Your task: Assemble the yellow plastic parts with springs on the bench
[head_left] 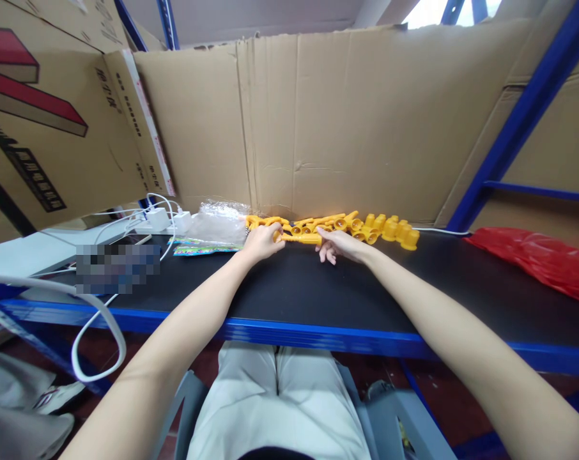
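A yellow plastic stick-like piece (301,239) lies level between my two hands, just over the black tabletop. Closed fingers of my left hand (262,243) grip its left end. At its right end my right hand (341,245) pinches it between thumb and forefinger, the other fingers loosely curled below. Behind the hands, several similar yellow pieces with round hollow ends (349,222) lie in a heap against the cardboard. To their right stand several yellow cup-shaped pieces (390,230) in rows. My fingers hide both ends of the held piece.
A clear plastic bag (217,223) sits on a colourful packet (200,249) left of the yellow heap. Further left are white chargers (158,220) with cables and a blurred-out device (119,265). A red plastic bag (533,259) lies right. Cardboard (366,121) walls the back; a blue rail (318,335) edges the front.
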Motion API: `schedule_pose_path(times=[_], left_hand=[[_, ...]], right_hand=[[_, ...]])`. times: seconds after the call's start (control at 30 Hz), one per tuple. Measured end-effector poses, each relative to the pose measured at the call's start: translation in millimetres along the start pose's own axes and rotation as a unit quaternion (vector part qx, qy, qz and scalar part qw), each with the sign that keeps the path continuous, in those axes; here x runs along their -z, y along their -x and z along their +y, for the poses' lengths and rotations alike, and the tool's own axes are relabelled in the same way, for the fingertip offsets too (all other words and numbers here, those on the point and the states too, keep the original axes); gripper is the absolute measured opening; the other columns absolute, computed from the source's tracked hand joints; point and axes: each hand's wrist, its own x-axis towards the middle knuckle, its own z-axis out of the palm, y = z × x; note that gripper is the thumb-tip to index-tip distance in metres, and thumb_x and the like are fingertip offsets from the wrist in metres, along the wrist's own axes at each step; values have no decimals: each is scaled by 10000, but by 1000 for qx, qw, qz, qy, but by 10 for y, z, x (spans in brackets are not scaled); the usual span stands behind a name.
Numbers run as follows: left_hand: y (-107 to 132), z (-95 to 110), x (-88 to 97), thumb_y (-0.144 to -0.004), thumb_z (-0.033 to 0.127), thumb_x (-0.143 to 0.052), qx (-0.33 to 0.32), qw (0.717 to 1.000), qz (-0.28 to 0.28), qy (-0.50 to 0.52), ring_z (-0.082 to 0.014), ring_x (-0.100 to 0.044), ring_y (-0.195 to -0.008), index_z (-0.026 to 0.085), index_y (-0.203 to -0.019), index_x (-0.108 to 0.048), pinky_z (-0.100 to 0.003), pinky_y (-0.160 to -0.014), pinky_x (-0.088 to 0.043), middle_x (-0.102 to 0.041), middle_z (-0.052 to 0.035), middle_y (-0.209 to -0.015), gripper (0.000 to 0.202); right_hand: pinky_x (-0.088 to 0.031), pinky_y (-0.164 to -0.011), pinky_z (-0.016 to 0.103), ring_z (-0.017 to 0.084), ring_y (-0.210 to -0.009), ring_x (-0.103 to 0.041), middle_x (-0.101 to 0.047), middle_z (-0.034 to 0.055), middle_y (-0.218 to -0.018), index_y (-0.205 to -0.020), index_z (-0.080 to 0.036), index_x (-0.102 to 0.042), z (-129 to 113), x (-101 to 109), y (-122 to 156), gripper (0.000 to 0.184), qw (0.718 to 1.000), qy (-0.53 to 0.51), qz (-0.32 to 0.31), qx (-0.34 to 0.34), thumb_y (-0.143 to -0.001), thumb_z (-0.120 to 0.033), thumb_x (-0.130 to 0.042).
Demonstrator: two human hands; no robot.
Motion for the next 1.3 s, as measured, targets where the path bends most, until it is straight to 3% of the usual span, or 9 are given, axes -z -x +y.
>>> schedule_pose_path(times=[0.17, 0.33, 0.47, 0.67, 0.77, 0.83, 0.93, 1.13, 1.3], left_hand=[[-4, 14, -13, -750, 358, -563, 12, 1000, 6, -1, -215, -632, -821, 227, -962, -624, -302, -740, -458, -674, -35, -832, 256], [-17, -3, -30, -746, 364, -565, 20, 1000, 8, 0, -220, -629, -799, 227, -954, -625, -301, -710, -452, -668, -37, -817, 256], [-5, 20, -10, -744, 362, -573, 12, 1000, 5, 2, -210, -628, -793, 223, -963, -624, -292, -714, -448, -670, -35, -819, 265], [0, 38, -4, -748, 368, -573, 11, 1000, 7, 4, -210, -630, -801, 223, -972, -624, -293, -716, -450, -677, -35, -835, 271], [-13, 25, -17, -750, 367, -574, 18, 1000, 9, -1, -209, -633, -803, 225, -969, -624, -289, -716, -450, -680, -32, -832, 266], [-20, 19, -22, -747, 361, -577, 22, 1000, 11, -3, -207, -634, -800, 227, -963, -624, -287, -712, -450, -681, -28, -827, 259], [-23, 23, -18, -744, 359, -580, 21, 1000, 11, -3, -214, -636, -797, 228, -961, -624, -291, -704, -451, -681, -28, -824, 258], [-12, 34, -4, -748, 368, -575, 12, 1000, 9, -6, -221, -634, -811, 227, -954, -626, -295, -709, -452, -680, -35, -824, 255], [-5, 21, -9, -752, 381, -566, 14, 1000, 6, -9, -219, -632, -793, 232, -976, -623, -296, -701, -453, -675, -38, -817, 276]], right_hand=[[-343, -307, 215, 98, -312, -475, -635, 102, -542, -801, -99, -587, -15, 5, -17, 658, 999, 18, 12, -37, -906, -641, -230], [-493, -491, 215, 108, -523, -627, -710, 88, -897, -1141, -156, -496, -58, 57, 58, 456, 999, 9, -1, 44, -795, -387, -682], [-486, -490, 213, 105, -503, -615, -713, 97, -815, -951, -134, -544, -42, 54, 51, 321, 998, -3, -8, 59, -849, -433, -600], [-366, -327, 206, 100, -344, -520, -660, 118, -586, -759, -113, -574, -8, 7, -35, 600, 1000, 18, 15, -3, -900, -630, -304], [-389, -351, 198, 99, -407, -568, -695, 120, -740, -888, -125, -569, -32, 21, -16, 533, 999, 37, 18, 3, -875, -628, -394], [-444, -422, 196, 99, -499, -614, -694, 103, -881, -997, -151, -531, -50, 46, 11, 417, 998, 52, 25, 30, -822, -525, -585], [-491, -523, 214, 104, -595, -640, -662, 59, -939, -1052, -183, -475, -53, 82, 31, 472, 994, 71, 41, 79, -699, -332, -750], [-481, -554, 244, 119, -599, -635, -649, 17, -803, -982, -193, -464, -9, 101, -3, 419, 991, 88, 40, 90, -690, -324, -734], [-479, -597, 275, 139, -601, -641, -688, 62, -796, -874, -181, -474, -33, 92, 22, 372, 990, 94, 23, 102, -712, -419, -709]])
